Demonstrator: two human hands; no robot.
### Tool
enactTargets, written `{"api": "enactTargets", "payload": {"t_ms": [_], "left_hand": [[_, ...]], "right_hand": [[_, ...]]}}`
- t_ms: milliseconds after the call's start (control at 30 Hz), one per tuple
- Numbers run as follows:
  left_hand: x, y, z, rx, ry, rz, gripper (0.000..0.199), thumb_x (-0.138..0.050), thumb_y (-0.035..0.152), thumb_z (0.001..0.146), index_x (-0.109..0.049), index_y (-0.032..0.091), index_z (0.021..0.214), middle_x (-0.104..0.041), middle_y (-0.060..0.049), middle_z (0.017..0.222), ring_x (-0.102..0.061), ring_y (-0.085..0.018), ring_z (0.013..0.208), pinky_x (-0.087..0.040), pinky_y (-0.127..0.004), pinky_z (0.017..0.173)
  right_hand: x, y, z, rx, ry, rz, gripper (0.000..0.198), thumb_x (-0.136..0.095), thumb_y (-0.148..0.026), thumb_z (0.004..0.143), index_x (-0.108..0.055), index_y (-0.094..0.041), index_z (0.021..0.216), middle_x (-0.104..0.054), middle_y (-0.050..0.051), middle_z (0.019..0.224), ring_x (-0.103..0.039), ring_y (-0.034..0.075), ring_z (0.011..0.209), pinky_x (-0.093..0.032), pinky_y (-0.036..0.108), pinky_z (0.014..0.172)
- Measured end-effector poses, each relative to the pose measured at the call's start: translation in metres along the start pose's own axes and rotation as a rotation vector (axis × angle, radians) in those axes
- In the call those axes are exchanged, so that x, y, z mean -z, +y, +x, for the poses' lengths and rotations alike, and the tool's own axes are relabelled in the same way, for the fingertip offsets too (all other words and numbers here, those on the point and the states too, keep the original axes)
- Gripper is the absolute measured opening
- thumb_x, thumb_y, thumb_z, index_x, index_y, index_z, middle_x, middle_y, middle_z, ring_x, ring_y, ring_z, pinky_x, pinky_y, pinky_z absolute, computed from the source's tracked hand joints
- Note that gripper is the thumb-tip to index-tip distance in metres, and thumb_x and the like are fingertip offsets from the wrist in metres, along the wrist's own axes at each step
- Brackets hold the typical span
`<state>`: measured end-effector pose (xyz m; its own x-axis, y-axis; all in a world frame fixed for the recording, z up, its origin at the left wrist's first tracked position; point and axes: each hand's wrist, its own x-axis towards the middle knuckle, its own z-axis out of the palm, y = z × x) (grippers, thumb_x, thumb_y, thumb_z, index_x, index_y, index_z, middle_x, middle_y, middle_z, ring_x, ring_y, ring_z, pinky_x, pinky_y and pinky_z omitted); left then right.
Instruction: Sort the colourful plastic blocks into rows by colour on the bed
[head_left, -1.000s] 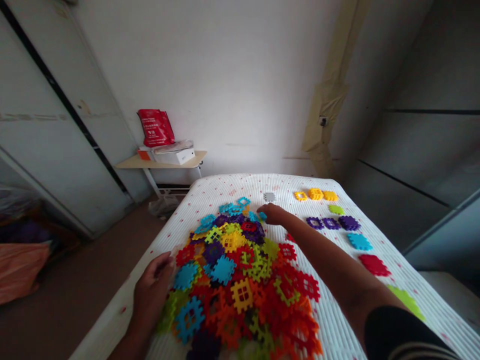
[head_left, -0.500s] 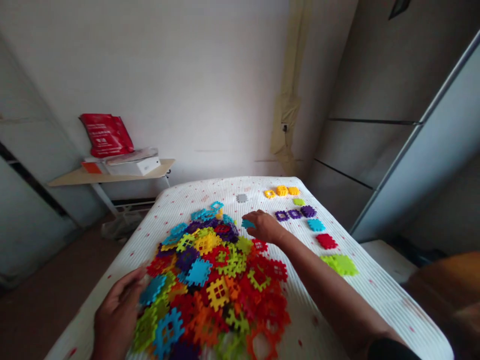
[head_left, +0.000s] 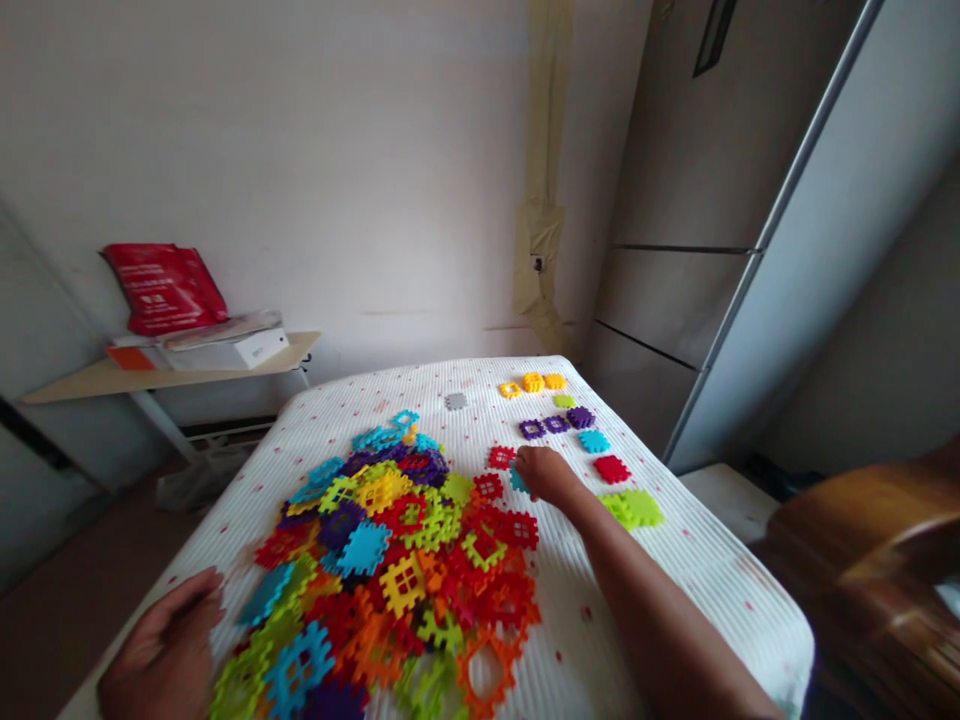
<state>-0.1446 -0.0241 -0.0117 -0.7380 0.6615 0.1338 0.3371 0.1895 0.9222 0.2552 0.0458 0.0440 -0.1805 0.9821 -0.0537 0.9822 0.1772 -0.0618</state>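
Observation:
My right hand (head_left: 546,474) is closed on a blue plastic interlocking tile (head_left: 519,478), which shows at its fingertips just right of the pile. A red window tile (head_left: 502,457) lies right beside these fingers. To the left of the heap, my left hand (head_left: 165,650) is open, its fingers loosely stretched, with nothing in it. The large heap of notched tiles (head_left: 405,583) mixes red, orange, yellow, green, blue and purple pieces, some solid, others with window or frame openings. A solid blue tile (head_left: 365,548) rests on top of it.
Sorted on the right are yellow tiles (head_left: 533,382), purple tiles (head_left: 556,424), a blue tile (head_left: 594,441), a red tile (head_left: 612,469) and green tiles (head_left: 634,508). A grey tile (head_left: 455,401) lies at the back. A wooden chair (head_left: 862,540) stands at right.
My right hand has moved right, away from the heap's upper edge, still holding the blue tile. The view has turned right. My left hand now sits slightly farther from the heap.

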Motion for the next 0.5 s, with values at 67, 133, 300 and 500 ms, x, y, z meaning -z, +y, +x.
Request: {"api": "enactTargets", "payload": {"t_ms": [67, 133, 300, 500], "left_hand": [[0.002, 0.008, -0.004, 0.067, -0.005, 0.01, 0.033, -0.057, 0.039, 0.059, -0.063, 0.027, 0.089, -0.066, 0.002, 0.095, -0.06, -0.027, 0.093, -0.044, -0.04, 0.088], [0.004, 0.011, -0.005, 0.069, 0.008, 0.019, 0.033, -0.057, 0.038, 0.059, -0.063, 0.027, 0.09, -0.066, 0.002, 0.099, -0.058, -0.029, 0.097, -0.042, -0.042, 0.092], [0.004, 0.006, -0.002, 0.128, -0.013, -0.004, 0.036, -0.058, 0.038, 0.06, -0.063, 0.027, 0.095, -0.064, 0.002, 0.108, -0.059, -0.028, 0.096, -0.042, -0.043, 0.091], [0.001, -0.006, 0.003, -0.022, 0.044, 0.053, 0.032, -0.059, 0.037, 0.061, -0.066, 0.026, 0.09, -0.068, 0.003, 0.093, -0.062, -0.025, 0.086, -0.048, -0.04, 0.082]], "right_hand": [[-0.002, 0.005, 0.002, -0.003, -0.044, 0.019, 0.025, -0.041, -0.018, 0.088, -0.066, -0.012, 0.09, -0.069, 0.011, 0.073, -0.066, 0.018, 0.072, -0.044, 0.024, 0.063], [-0.004, 0.01, 0.001, -0.019, -0.069, 0.036, 0.026, -0.043, -0.022, 0.087, -0.068, -0.016, 0.089, -0.07, 0.007, 0.075, -0.066, 0.017, 0.071, -0.045, 0.023, 0.063], [-0.005, 0.024, -0.004, -0.168, 0.023, 0.016, 0.035, -0.042, -0.028, 0.087, -0.057, -0.024, 0.119, -0.065, 0.01, 0.11, -0.063, 0.023, 0.094, -0.047, 0.03, 0.071], [0.008, 0.037, -0.01, -0.147, 0.085, 0.014, 0.038, -0.046, -0.01, 0.078, -0.06, -0.022, 0.112, -0.065, 0.008, 0.108, -0.061, 0.021, 0.097, -0.046, 0.029, 0.077]]}}
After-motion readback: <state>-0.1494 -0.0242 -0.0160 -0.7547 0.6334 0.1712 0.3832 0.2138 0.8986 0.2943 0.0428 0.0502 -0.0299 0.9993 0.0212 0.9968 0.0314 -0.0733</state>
